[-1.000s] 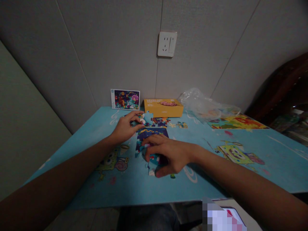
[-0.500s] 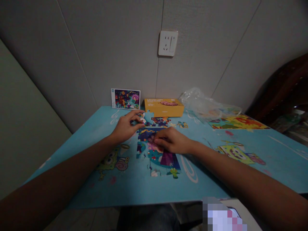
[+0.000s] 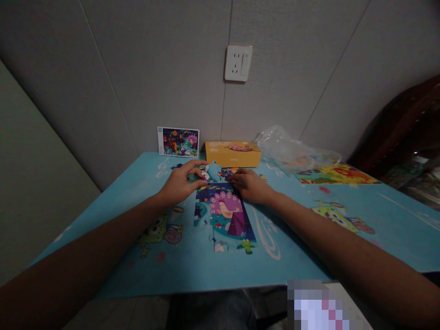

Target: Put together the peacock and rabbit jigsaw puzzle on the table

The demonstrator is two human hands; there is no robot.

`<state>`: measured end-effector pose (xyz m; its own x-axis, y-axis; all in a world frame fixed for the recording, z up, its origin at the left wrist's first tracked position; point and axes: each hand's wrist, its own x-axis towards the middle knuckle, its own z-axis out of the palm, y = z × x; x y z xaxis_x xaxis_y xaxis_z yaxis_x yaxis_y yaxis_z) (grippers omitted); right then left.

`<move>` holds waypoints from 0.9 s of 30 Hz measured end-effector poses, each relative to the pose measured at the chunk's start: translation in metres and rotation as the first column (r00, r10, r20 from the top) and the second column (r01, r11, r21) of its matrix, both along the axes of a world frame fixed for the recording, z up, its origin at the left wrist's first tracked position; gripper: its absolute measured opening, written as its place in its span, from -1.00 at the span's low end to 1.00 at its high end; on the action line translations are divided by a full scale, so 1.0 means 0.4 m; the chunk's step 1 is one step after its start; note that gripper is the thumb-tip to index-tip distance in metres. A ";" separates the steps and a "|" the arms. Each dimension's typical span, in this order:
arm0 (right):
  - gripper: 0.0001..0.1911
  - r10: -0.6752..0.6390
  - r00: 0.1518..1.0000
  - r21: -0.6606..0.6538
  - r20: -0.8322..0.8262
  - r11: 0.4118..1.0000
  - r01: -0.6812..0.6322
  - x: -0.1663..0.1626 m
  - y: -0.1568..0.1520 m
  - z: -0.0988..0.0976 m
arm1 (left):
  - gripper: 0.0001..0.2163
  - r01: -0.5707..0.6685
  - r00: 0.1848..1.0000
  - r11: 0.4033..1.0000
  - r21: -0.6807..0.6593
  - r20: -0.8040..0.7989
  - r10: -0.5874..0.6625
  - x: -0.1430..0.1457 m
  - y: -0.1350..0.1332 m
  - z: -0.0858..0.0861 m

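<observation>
Head camera: in the middle of the frame, slightly left, the left hand (image 3: 182, 182) pinches the left end of a light-blue puzzle section (image 3: 215, 171), thumb below and fingers above, the gap between them narrow. The section has a knob on its top edge and a white, rabbit-like figure beside the fingertips; whether it is one piece or several joined, I can't tell from here. Just right of centre, the right hand (image 3: 252, 185) has its fingers bent down at some dark, multicoloured pieces (image 3: 227, 173); I can't tell if it grips one.

Right below both hands, in the lower centre, lies the partly built puzzle (image 3: 225, 213), flat and glossy. A pink peacock-like fan with pale round spots fills its middle, under a deep violet-blue strip flecked with yellow. Teal and purple shapes run below, a green figure sits at its lower right corner, and its left side is stepped and ragged.

Farther out, a yellow box (image 3: 233, 156) sits behind the hands, with a picture card (image 3: 178, 142) upright to its left. A clear plastic bag (image 3: 287, 149) slumps right of the box, near a yellow-and-red picture sheet (image 3: 340, 174). Everything rests on a blue cartoon-print tablecloth (image 3: 127, 270).
</observation>
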<state>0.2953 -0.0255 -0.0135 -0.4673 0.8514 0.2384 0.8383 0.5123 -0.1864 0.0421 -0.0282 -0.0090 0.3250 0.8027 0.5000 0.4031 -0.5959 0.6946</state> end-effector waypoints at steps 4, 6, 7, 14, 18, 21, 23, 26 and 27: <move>-0.68 -0.028 0.997 0.022 0.074 0.999 0.027 0.031 0.022 -0.010 | -0.54 0.007 1.000 1.000 -0.015 -0.011 -0.007 0.000 0.001 0.000; -0.69 0.009 0.996 0.026 0.088 1.000 -0.012 0.037 0.026 -0.009 | -0.55 0.004 0.999 1.000 -0.012 -0.034 -0.005 0.002 -0.002 0.003; -0.69 0.039 0.995 0.026 0.095 0.999 -0.042 0.039 0.027 -0.008 | -0.55 0.000 0.999 1.000 -0.008 -0.045 0.000 0.002 -0.004 0.005; -0.74 0.006 0.987 0.006 0.159 1.000 -0.008 0.043 0.035 0.004 | -0.55 0.005 0.997 1.000 0.007 -0.077 -0.004 -0.001 -0.003 0.005; -0.77 -0.066 0.978 0.006 0.196 0.998 0.066 0.052 0.039 0.015 | -0.55 0.002 0.996 1.000 0.017 -0.087 -0.001 -0.004 0.000 0.002; -0.76 -0.140 0.977 0.014 0.160 0.990 0.140 0.050 0.035 0.022 | -0.55 0.001 0.996 1.000 0.024 -0.091 0.002 -0.003 -0.001 0.004; -0.78 -0.160 0.987 0.024 0.009 0.987 0.159 0.039 0.024 0.028 | -0.55 0.005 0.996 1.000 0.028 -0.086 -0.003 -0.002 -0.002 0.004; -0.59 -0.020 0.932 0.025 -0.361 0.999 0.031 0.006 -0.010 0.035 | -0.53 0.016 0.996 0.999 0.040 -0.087 -0.012 -0.003 -0.002 0.001; -0.43 0.076 0.895 0.039 -0.440 0.997 -0.065 -0.008 -0.023 0.036 | -0.52 0.020 0.996 0.999 0.048 -0.093 -0.015 -0.003 -0.001 0.000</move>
<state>0.2923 -0.0349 0.0010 -0.3685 0.8122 0.4523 0.6346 0.5753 -0.5160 0.0408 -0.0288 -0.0089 0.3856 0.7720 0.5053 0.4533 -0.6355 0.6250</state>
